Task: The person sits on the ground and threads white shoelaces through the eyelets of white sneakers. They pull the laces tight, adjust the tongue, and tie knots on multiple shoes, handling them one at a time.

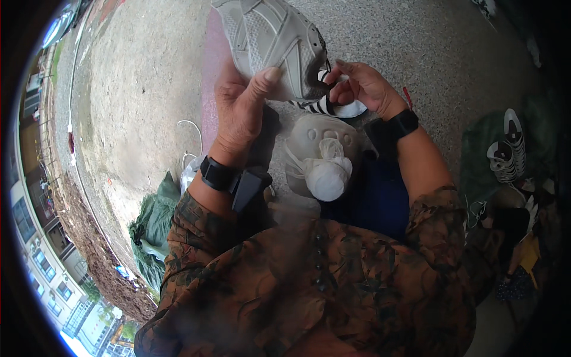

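My left hand [241, 104] is wrapped round a light grey shoe [276, 50] with mesh panels, its thumb pressed on the side. Close to the dark collar edge of the shoe, my right hand [366, 89] has its fingertips pinched together. What they hold, if anything, is too small to make out. Behind the shoe and below my right fingers shows a black-and-white striped piece [318, 107], partly hidden. Beneath both hands, a round white bundle [329, 180], loosely wrapped, rests against a pale grey moulded object [306, 134].
On the right, a black-and-white shoe [513, 146] lies on dark green cloth [479, 131], with assorted items below it. A green sack [156, 223] and a white cord [193, 128] are at the left. Rough concrete ground [148, 71] spreads beyond.
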{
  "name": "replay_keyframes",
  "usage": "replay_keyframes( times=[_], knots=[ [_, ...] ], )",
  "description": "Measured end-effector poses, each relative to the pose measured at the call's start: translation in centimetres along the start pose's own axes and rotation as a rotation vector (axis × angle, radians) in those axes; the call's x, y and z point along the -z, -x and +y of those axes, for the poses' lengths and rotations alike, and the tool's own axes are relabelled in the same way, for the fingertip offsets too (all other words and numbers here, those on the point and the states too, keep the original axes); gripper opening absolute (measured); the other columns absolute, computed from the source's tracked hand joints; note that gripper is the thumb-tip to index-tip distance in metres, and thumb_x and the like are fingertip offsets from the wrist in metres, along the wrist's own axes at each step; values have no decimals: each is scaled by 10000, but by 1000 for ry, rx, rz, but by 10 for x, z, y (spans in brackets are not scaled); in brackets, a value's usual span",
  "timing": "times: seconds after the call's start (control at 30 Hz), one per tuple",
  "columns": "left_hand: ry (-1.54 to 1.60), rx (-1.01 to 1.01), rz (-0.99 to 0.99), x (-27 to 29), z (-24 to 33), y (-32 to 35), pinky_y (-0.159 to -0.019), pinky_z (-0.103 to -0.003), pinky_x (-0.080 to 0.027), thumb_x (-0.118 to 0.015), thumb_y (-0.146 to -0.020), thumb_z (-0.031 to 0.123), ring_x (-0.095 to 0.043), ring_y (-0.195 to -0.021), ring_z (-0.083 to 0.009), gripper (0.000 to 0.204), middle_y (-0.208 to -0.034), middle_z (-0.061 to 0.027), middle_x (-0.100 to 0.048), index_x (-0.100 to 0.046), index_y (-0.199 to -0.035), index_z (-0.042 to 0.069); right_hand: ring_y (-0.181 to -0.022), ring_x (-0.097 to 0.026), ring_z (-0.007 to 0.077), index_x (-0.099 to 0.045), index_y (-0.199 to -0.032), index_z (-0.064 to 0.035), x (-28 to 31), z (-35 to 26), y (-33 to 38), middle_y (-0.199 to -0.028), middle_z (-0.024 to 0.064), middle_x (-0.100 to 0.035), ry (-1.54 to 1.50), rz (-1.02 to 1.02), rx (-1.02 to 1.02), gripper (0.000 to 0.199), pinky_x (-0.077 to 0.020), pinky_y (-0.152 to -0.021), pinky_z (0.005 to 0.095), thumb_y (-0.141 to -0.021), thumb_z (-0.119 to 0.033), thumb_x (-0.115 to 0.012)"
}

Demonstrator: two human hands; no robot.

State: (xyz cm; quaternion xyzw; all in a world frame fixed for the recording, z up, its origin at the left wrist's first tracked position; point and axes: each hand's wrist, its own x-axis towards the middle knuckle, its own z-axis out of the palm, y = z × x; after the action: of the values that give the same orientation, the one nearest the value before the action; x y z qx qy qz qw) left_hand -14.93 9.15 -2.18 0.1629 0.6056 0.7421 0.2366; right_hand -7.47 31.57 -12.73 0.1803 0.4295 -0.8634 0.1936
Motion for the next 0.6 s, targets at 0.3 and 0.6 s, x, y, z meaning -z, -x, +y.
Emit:
replay_keyframes(
  times=[0.3,0.6],
  knots=[
    [212,64,212,17,-2,-9,-952,-387,-412,-514,-914,194,-522,-1094,-236,418,-1204,-153,-517,-405,-1253,-27,-843,-547,190,-582,-945,-27,96,123,-75,-921,77,-583,310,333,-227,461,-435,-757,355,-712,-394,-735],
    [209,131,270,15,-7,-9,-966,-329,-381,-514,-910,171,-512,-1105,-205,380,-1196,-122,-538,-456,-1232,-21,-884,-589,199,-570,-1100,-10,108,146,-130,-974,67,-622,409,202,-158,524,-445,-811,340,-724,-337,-733]
  ],
)
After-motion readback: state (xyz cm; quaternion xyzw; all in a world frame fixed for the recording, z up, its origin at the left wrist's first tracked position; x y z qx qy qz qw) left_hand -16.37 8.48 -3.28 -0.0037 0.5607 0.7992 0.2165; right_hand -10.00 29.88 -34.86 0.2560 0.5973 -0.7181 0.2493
